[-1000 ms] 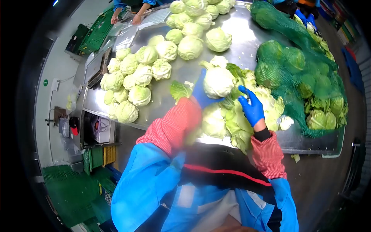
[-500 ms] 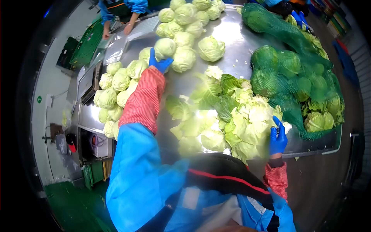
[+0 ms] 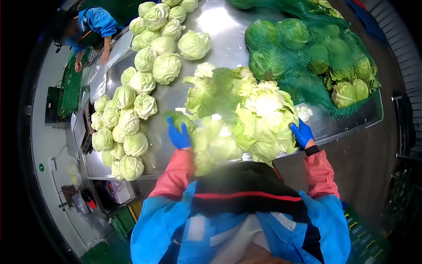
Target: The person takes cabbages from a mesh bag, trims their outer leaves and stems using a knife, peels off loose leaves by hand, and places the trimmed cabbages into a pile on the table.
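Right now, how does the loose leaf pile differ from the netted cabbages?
The leaf pile is loose, overlapping leaves; the netted cabbages are rounded heads. The leaf pile lies uncovered, while green mesh covers most of the netted cabbages. The leaf pile lies between the left hand and right hand; the netted cabbages lie farther from the person. Both rest on the metal table.

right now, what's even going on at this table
A person in blue gloves stands at a metal table, hands at a pile of loose cabbage leaves: left grip at its left side, right grip at its right edge. Whether either holds a leaf is unclear. Cabbage heads are grouped to the left; more sit in green netting to the right. Another person stands beyond the far left edge.
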Demonstrator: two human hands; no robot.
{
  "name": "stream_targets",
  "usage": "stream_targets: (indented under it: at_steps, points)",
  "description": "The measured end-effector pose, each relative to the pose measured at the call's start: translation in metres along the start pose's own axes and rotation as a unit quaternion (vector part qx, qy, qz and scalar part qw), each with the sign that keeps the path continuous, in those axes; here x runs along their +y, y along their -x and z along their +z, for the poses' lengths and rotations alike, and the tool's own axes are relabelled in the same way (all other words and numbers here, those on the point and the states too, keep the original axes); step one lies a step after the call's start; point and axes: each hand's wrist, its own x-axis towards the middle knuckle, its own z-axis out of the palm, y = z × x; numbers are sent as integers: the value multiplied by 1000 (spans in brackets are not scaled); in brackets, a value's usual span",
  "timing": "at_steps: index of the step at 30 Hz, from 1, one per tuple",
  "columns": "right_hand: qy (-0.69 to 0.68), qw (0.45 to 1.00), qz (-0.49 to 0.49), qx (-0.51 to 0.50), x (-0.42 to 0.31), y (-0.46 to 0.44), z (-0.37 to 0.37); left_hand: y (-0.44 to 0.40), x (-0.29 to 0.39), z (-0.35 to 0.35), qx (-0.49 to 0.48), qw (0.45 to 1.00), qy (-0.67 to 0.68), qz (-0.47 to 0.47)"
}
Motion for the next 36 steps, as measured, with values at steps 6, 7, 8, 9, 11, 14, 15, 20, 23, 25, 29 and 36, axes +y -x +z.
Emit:
stream_targets:
  at_steps: [6, 7, 8, 9, 11, 14, 15, 20, 23, 25, 29, 36]
  points:
    - [-252, 967, -20, -19, -42, 11, 71, -33, 58, 83, -150, 981, 107, 64]
    - [-242, 970, -15, 4, -30, 2, 103, -31, 48, 104, -205, 963, 172, 16]
    - [-232, 972, -11, 27, -20, -6, 131, -29, 54, 108, -249, 938, 238, -32]
    - [-312, 949, -29, 44, -41, 2, 137, -27, 61, 112, -285, 907, 298, -85]
    - [-441, 895, -54, 44, -57, 9, 146, -23, 104, 85, -337, 826, 410, -190]
    - [-446, 894, -36, 23, -48, 5, 173, -21, 111, 77, -382, 812, 397, -193]
    - [-498, 866, -16, 22, -65, 17, 177, -19, 108, 76, -383, 813, 395, -189]
    - [-414, 909, -52, 17, -97, 40, 183, -2, 92, 64, -419, 879, 117, 193]
    - [-561, 822, -85, -40, -101, 38, 189, -7, 83, 53, -423, 886, 162, 99]
    - [-481, 866, -135, -17, -119, 43, 177, -16, 66, 35, -402, 886, 224, -56]
    - [-308, 880, -326, 159, -213, 86, 94, -22, 50, -33, -317, 908, 227, -152]
    - [-335, 804, -448, 200, -203, 63, -34, -35, 174, -11, -286, 924, 243, -75]
